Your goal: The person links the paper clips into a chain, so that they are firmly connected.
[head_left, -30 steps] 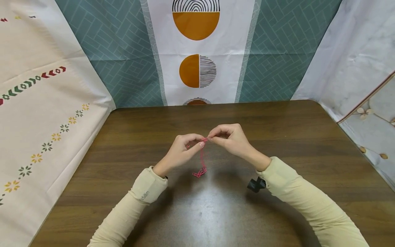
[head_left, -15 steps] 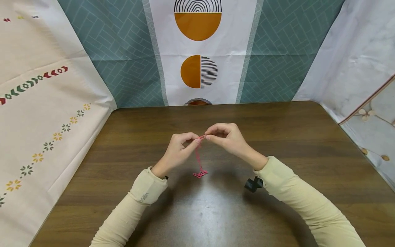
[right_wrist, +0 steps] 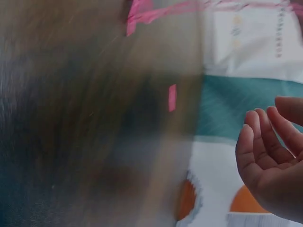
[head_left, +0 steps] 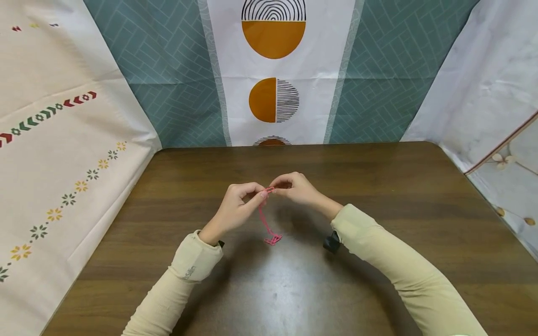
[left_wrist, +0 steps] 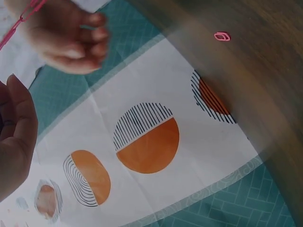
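Observation:
A pink chain of what look like paper clips [head_left: 263, 217] hangs from my left hand [head_left: 235, 207], its lower links bunched [head_left: 273, 240] on the table. Left thumb and index finger pinch the chain's upper end. From the right, my right hand [head_left: 296, 187] meets it there, thumb and index finger at the end clip [head_left: 270, 189]. In the left wrist view the right hand [left_wrist: 71, 40] is blurred beside the chain [left_wrist: 21, 20]. A single loose pink clip [left_wrist: 222, 36] lies apart on the table. The right wrist view leaves the right hand's [right_wrist: 274, 156] pinch partly out of frame.
The brown wooden table [head_left: 357, 280] spreads under both arms. A patterned teal and white cloth [head_left: 176, 84] hangs behind its far edge, with pale cloths at left [head_left: 63, 177] and right [head_left: 483, 107]. A small black device [head_left: 332, 243] sits at the right wrist.
Both hands have shifted left, the right one further, and its wrist has turned. The hanging chain slants more, while its bunched end stays on the table.

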{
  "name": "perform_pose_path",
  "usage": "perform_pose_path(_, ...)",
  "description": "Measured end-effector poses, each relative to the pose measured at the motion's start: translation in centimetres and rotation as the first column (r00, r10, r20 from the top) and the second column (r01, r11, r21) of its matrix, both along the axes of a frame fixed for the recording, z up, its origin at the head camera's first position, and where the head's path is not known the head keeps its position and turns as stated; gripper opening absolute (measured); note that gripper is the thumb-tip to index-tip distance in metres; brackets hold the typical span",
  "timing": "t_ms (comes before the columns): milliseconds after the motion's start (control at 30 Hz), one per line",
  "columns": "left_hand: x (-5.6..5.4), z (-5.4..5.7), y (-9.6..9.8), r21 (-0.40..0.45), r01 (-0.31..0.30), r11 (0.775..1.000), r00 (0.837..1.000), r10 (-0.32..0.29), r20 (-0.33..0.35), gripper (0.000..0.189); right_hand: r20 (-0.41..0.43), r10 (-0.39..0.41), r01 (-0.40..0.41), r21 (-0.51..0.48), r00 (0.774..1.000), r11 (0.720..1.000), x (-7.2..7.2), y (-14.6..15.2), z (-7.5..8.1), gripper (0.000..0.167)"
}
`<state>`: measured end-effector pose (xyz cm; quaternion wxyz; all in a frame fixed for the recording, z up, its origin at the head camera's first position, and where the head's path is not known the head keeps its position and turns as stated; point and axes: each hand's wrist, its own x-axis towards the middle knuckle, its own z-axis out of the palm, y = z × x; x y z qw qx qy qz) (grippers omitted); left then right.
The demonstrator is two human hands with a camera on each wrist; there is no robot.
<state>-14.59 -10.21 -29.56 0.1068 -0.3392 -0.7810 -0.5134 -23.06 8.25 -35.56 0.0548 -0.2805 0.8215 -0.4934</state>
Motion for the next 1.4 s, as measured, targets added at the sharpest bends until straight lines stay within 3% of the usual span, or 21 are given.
perform_pose_path(300, 0.2, 0.1, -0.1, -0.016, 0.014, 1.000, 1.000, -0.014, 0.003, 0.013, -0.026, 0.070, -0.063, 0.199, 0.997, 0.978, -2.8, -0.9, -2.4, 0.018)
perform_pose_path(700, 0.2, 0.1, 0.1, -0.020, 0.047, 0.999, 0.998, -0.047, -0.031, 0.014, 0.026, 0.128, -0.128, 0.401, 0.991, 0.907, -4.6, -2.5, -3.7, 0.017)
perform_pose_path(933, 0.1, 0.2, 0.1, -0.014, 0.064, 0.998, 0.997, -0.064, -0.040, 0.013, 0.067, 0.068, -0.092, 0.473, 0.995, 0.876, -5.6, -2.8, -4.4, 0.015)
perform_pose_path(1200, -0.1, 0.2, -0.1, -0.021, 0.065, 0.998, 0.996, -0.066, -0.056, 0.013, -0.030, 0.103, -0.072, 0.530, 0.994, 0.845, -6.0, -4.1, -4.1, 0.006)
perform_pose_path(1400, -0.1, 0.4, -0.3, -0.031, 0.078, 0.996, 0.995, -0.080, -0.060, 0.012, -0.066, 0.064, -0.014, 0.582, 0.996, 0.813, -6.2, -4.9, -4.1, 0.006)
